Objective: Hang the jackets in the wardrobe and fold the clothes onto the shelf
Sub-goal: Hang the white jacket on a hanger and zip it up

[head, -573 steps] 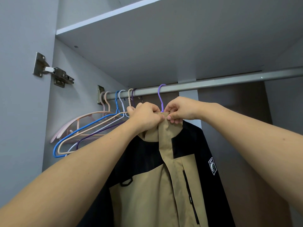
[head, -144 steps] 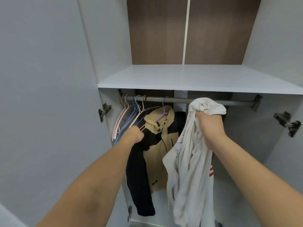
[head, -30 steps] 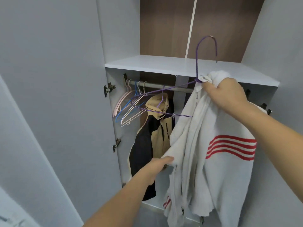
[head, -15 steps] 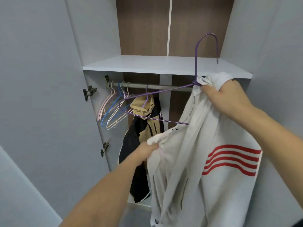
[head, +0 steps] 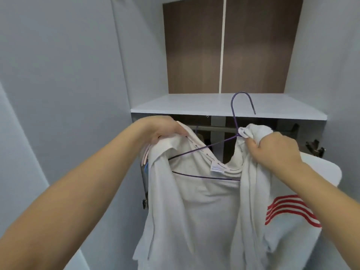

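Observation:
A white jacket (head: 204,215) with red stripes on one sleeve hangs open in front of me, its inside and neck label facing me. A purple wire hanger (head: 232,115) sits inside it, hook up. My left hand (head: 161,129) grips the jacket's left shoulder edge and holds it up over the hanger's left arm. My right hand (head: 272,149) grips the bunched right collar together with the hanger's neck. The hanging rail (head: 216,129) shows just behind, under the white shelf (head: 214,110). The tan and black jacket is hidden behind the white one.
The wardrobe's left door (head: 58,94) stands open at my left and the right side panel (head: 331,75) at my right. Pink and blue hangers (head: 145,158) peek out beside my left wrist. A door hinge (head: 315,148) sits at the right.
My left hand has risen from the jacket's lower front edge to its left shoulder, spreading the jacket over the hanger. The view has moved closer and the tan jacket is now covered.

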Tool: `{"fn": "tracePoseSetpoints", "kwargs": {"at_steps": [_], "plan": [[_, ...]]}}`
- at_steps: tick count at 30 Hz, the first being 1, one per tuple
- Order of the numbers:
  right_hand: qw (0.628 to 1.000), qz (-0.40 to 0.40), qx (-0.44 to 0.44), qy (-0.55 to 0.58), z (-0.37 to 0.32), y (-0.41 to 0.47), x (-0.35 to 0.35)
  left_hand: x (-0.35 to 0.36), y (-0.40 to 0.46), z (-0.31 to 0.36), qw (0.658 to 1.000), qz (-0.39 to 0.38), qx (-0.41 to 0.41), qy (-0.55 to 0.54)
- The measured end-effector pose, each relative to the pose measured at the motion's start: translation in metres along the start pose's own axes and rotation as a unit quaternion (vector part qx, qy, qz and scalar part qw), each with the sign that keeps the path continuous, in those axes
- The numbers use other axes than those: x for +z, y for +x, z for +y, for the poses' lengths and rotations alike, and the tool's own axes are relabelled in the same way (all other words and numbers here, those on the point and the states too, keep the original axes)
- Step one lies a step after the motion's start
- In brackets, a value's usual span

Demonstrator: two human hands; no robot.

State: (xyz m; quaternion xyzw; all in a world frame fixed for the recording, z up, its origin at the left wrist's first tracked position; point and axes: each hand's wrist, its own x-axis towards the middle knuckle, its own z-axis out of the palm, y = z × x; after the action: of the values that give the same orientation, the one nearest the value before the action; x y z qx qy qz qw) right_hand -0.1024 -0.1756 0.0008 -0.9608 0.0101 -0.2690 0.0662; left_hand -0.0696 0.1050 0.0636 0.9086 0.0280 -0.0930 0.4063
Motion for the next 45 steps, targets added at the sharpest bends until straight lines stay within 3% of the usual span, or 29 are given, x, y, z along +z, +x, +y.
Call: {"fn": "tracePoseSetpoints", "kwargs": {"at_steps": [3, 7, 9, 12, 15, 20, 27, 30, 33, 36, 45], "plan": [[0.999, 0.021, 0.036, 0.023, -0.003, 0.008, -0.006, -0.015, -0.003, -0.004, 0.999, 0.027, -0.008, 0.017], [0.992, 0.013, -0.002, 0.129, -0.027, 0.010, -0.012, 0.003, -0.007, 0.008, 0.973, 0.013, 0.042, -0.227], [0.979, -0.008, -0.059, 0.194, -0.044, 0.007, -0.014, 0.025, -0.011, 0.023, 0.959, -0.019, 0.097, -0.266], [0.953, -0.035, -0.107, 0.283, -0.055, 0.006, -0.017, 0.040, -0.014, 0.034, 0.959, -0.001, 0.211, -0.190], [0.923, -0.041, -0.080, 0.375, -0.053, 0.004, -0.023, 0.033, -0.011, 0.025, 0.957, 0.009, 0.277, -0.089], [0.941, -0.077, -0.063, 0.325, -0.045, 0.004, -0.015, 0.036, 0.000, 0.003, 0.962, -0.083, 0.260, 0.002], [0.942, -0.137, -0.039, 0.305, -0.039, -0.007, 0.017, 0.062, 0.012, -0.037, 0.954, -0.058, 0.249, 0.156], [0.935, -0.165, -0.033, 0.311, -0.039, -0.006, 0.038, 0.089, 0.025, -0.060, 0.968, -0.051, 0.222, 0.102], [0.933, -0.181, -0.015, 0.312, -0.039, 0.003, 0.054, 0.113, 0.038, -0.078, 0.981, -0.013, 0.190, -0.024], [0.952, -0.203, 0.004, 0.229, -0.037, 0.022, 0.068, 0.128, 0.057, -0.082, 0.982, 0.023, 0.156, -0.104], [0.969, -0.244, -0.026, 0.004, -0.025, 0.090, 0.129, 0.154, 0.174, -0.070, 0.987, 0.032, 0.020, -0.157]]}}
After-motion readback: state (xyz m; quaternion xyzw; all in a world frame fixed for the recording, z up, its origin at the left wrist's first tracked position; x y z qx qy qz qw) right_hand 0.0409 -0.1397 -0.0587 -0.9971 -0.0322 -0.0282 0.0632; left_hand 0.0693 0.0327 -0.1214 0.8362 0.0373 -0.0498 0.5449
